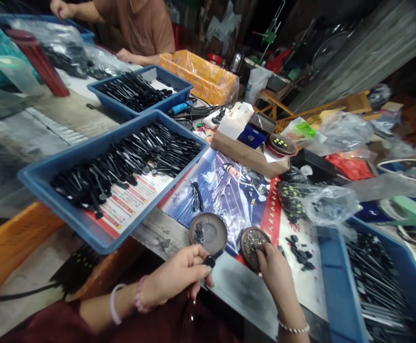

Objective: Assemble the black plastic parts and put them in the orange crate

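My left hand [183,272] is closed on a slim black part with a round end [210,261], held just in front of a shallow brown dish [219,233] with small dark pieces in it. The fingers of my right hand [277,271] are pinched together and reach into a round bowl [252,240] of small metal pieces. Whatever sits between those fingertips is hidden. Two black slim parts [196,196] lie on the printed poster behind the dish. To the right of the bowl is a loose pile of small black pieces [299,252].
A large blue tray [113,245] of black slim parts stands at left, with a smaller blue tray [136,113] behind it. Another blue bin [349,286] is at right. A cardboard box [248,155] sits behind the poster. Across the table a person in brown [139,28] sits.
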`<state>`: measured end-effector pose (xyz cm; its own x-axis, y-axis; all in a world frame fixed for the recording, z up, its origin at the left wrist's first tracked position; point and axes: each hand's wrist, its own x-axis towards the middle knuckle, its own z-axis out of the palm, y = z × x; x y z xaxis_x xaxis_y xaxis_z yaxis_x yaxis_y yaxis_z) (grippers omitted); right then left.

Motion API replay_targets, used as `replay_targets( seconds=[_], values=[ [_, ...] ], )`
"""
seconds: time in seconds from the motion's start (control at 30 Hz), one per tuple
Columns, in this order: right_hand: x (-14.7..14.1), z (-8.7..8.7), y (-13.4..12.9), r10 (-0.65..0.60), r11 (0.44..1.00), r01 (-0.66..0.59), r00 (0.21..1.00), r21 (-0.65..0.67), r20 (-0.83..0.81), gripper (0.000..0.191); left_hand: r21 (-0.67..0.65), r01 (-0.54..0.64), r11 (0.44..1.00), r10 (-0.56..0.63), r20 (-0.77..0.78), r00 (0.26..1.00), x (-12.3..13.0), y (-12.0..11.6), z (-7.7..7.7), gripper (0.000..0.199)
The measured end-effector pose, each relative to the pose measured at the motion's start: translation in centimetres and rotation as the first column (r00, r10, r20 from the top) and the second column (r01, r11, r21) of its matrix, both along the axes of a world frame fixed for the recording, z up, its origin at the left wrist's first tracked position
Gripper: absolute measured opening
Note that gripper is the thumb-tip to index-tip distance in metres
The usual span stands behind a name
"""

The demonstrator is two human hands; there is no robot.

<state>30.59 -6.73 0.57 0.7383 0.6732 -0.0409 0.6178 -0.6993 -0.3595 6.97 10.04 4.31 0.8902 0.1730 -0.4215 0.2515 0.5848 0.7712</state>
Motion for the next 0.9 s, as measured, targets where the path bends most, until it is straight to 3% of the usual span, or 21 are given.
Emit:
replay_targets(
  seconds=[0.3,0.4,0.5,0.67,0.77,0.9],
  values=[
    [0.3,1.2,-1.1,-0.133,0.984,0.144,0.986,0.109,-0.105,0.033,-0.006,-0.015,1.000,0.015,-0.002,1.000,0.0,-0.1,0.0,0.025],
    [-0.8,2.0,-1.3,-0.127,0.979,0.149,0.979,0.140,-0.156,0.034,0.018,-0.006,1.000,0.006,0.000,1.000,0.0,-0.4,-0.1,0.024],
    [-4.1,3.4,-0.8,-0.017,0.962,0.094,0.958,0.257,-0.287,0.032,0.060,-0.020,0.998,0.020,0.005,1.000,0.0,-0.5,-0.2,0.022],
    [-10.5,5.7,1.3,0.336,0.888,-0.110,0.818,0.447,-0.467,0.024,0.171,-0.043,0.984,0.044,-0.003,0.999,0.0,-0.8,-0.1,0.019],
    [-12.1,6.0,2.5,0.396,0.862,-0.160,0.805,0.480,-0.442,0.024,0.261,-0.030,0.965,0.030,0.005,1.000,-0.2,-1.0,0.1,0.014],
    [-12.6,5.8,2.9,0.354,0.867,-0.117,0.829,0.483,-0.434,0.023,0.415,0.010,0.910,-0.026,0.033,0.999,-0.7,-1.0,0.5,0.014]
  ],
)
